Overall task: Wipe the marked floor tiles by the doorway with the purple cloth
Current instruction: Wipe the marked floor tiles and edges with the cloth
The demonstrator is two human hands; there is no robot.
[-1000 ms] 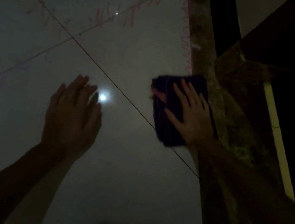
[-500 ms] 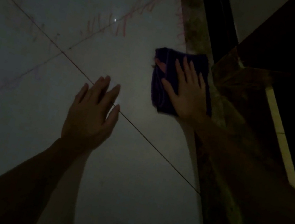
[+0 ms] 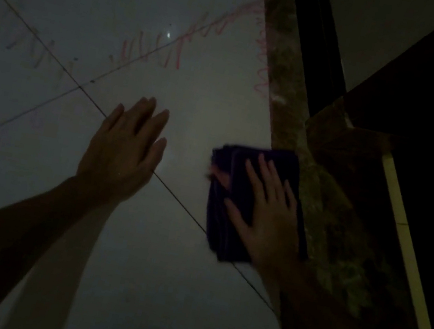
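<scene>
Mottled brown-green stone threshold strip (image 3: 289,90) along floor's rt edge, top to bottom. Black door frame (image 3: 312,42) just beyond it at top rt, w/ a pale cream strip (image 3: 402,226) angling down toward bottom rt corner. Small bright light reflection (image 3: 168,35) near top centre.

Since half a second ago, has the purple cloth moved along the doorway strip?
Yes. The purple cloth under the right hand slid back toward the person along the threshold, away from the pink scribble.

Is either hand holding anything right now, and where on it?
The right hand presses flat on top of the folded cloth, fingers spread, no closed grip. The left hand holds nothing.
</scene>
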